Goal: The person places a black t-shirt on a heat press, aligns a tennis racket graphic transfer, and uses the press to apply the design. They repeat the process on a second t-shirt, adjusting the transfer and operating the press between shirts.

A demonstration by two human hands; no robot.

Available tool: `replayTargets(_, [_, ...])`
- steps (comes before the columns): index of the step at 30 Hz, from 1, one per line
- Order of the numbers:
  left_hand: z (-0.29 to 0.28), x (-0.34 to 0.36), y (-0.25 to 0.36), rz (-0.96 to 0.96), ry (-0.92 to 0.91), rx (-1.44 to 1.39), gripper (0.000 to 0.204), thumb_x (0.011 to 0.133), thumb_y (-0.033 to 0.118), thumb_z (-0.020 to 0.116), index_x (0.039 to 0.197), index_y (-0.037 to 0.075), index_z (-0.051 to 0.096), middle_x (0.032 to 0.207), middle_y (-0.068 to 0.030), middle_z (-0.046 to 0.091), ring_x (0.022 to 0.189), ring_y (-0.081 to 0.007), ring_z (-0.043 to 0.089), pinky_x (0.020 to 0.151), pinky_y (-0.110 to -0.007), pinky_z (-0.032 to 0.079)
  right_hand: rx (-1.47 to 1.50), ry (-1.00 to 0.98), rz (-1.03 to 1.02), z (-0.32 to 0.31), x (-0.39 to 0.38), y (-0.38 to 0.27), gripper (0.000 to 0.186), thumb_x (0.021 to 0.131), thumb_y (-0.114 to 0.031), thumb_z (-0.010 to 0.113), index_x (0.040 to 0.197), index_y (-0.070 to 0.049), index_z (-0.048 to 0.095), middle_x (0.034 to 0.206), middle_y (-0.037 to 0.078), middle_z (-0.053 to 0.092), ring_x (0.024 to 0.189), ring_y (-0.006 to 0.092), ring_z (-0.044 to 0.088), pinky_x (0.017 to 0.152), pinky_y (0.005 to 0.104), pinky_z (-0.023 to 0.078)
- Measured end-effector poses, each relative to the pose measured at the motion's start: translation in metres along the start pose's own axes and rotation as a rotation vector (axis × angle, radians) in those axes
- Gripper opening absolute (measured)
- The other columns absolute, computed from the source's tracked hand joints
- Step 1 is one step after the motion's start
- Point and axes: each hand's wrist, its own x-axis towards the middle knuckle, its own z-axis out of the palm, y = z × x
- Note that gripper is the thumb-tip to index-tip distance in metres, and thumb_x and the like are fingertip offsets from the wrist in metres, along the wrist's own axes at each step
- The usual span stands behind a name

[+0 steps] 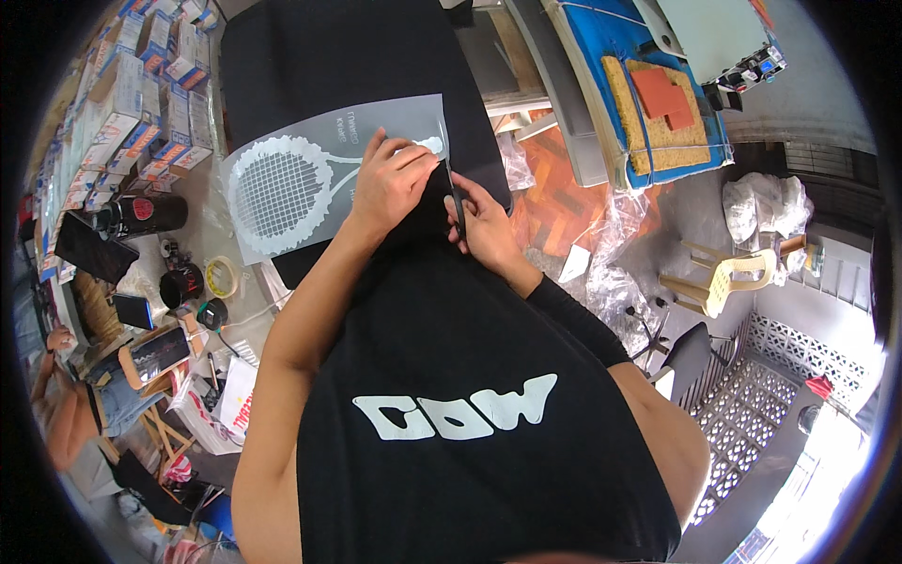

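Note:
A translucent film sheet [319, 141] with a white tennis racket print lies across the black cloth-like surface in front of me. My left hand [390, 183] is closed on the film by the end of the racket's handle, fingertips pinching near its right edge. In my right hand [489, 230] are black-handled scissors [458, 209], gripped with the fingers bent round the handle. Their blades point away from me and meet the film's right edge, close to the left fingertips. How far the blades are apart cannot be made out.
Stacked cardboard boxes [117, 113] fill the left side. Near them are a roll of tape [222, 277], a dark mug [181, 284] and another person's hand [61, 336]. To the right stand a blue-topped stack [611, 85], clear plastic wrap [620, 282] and a yellow chair [723, 282].

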Motion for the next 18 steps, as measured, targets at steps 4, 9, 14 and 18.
replayTargets(4, [-0.003,-0.003,0.002,0.018,0.004,-0.006,0.011,0.086,0.011,0.078,0.097,0.011,0.078,0.101,0.0,0.074,0.099,-0.0221,0.068,0.11,-0.054,0.044,0.023,0.003,0.02,0.0,0.0,0.001,0.057,0.104,-0.024,0.067,0.155,-0.009,0.046,0.082,0.002,0.058,0.062,0.0087,0.06,0.046,0.0225,0.044])
replayTargets(9, [-0.007,-0.006,0.007,0.052,0.045,-0.047,0.01,0.085,0.01,0.078,0.095,0.012,0.077,0.098,0.0025,0.073,0.096,-0.0207,0.068,0.113,-0.056,0.04,0.096,0.034,-0.034,0.002,0.015,-0.003,0.054,0.103,-0.022,0.067,0.153,-0.009,0.049,0.08,0.001,0.058,0.059,0.0088,0.06,0.044,0.0222,0.043])
replayTargets(14, [-0.019,-0.012,0.016,-0.168,-0.046,0.02,0.026,0.089,0.027,0.076,0.109,0.011,0.075,0.117,-0.0064,0.067,0.115,-0.0292,0.06,0.115,-0.062,0.034,0.095,0.031,-0.021,0.003,0.016,-0.002,0.056,0.102,-0.024,0.07,0.152,-0.008,0.05,0.077,0.0,0.059,0.055,0.0087,0.059,0.042,0.0233,0.042])
replayTargets(18, [-0.03,-0.024,0.02,-0.401,-0.158,0.33,0.045,0.094,0.043,0.07,0.124,0.01,0.071,0.133,-0.015,0.057,0.13,-0.0383,0.048,0.114,-0.071,0.028,0.104,0.047,-0.018,0.002,0.019,-0.003,0.053,0.102,-0.019,0.068,0.152,-0.01,0.051,0.08,0.001,0.058,0.058,0.0091,0.059,0.043,0.0232,0.044])
